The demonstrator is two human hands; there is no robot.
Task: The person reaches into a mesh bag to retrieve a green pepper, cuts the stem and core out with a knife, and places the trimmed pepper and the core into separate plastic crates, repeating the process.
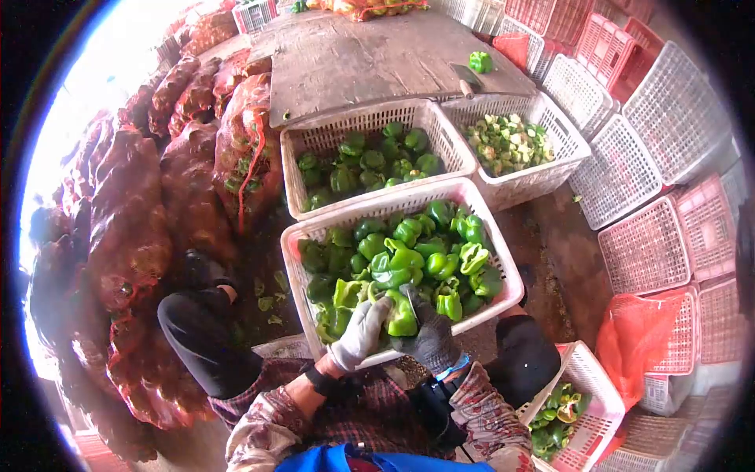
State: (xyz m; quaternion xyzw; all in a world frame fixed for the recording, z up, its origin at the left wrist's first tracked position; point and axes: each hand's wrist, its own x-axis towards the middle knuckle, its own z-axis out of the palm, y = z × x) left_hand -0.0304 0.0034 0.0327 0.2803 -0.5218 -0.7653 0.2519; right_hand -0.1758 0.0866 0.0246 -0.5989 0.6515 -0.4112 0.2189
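My left hand (363, 334), in a pale glove, is closed around the left side of a green bell pepper (402, 316). From the other side my right hand (434, 338), in a dark grey glove, is closed against the same pepper. It grips what looks like a small knife (410, 299), whose narrow dark blade lies along the pepper; its handle is hidden in the glove. Both hands are over the near rim of a white crate (503, 250) of whole and cut-open green peppers, some with pale insides showing.
Behind stand a crate of peppers (289, 165) and a crate of pale cut cores (578, 145). A wooden board (370, 63) holds a cleaver (466, 81) and a single pepper (480, 62). Red mesh sacks (130, 212) line the left, stacked crates (617, 161) the right. Another crate (602, 401) sits beside my leg.
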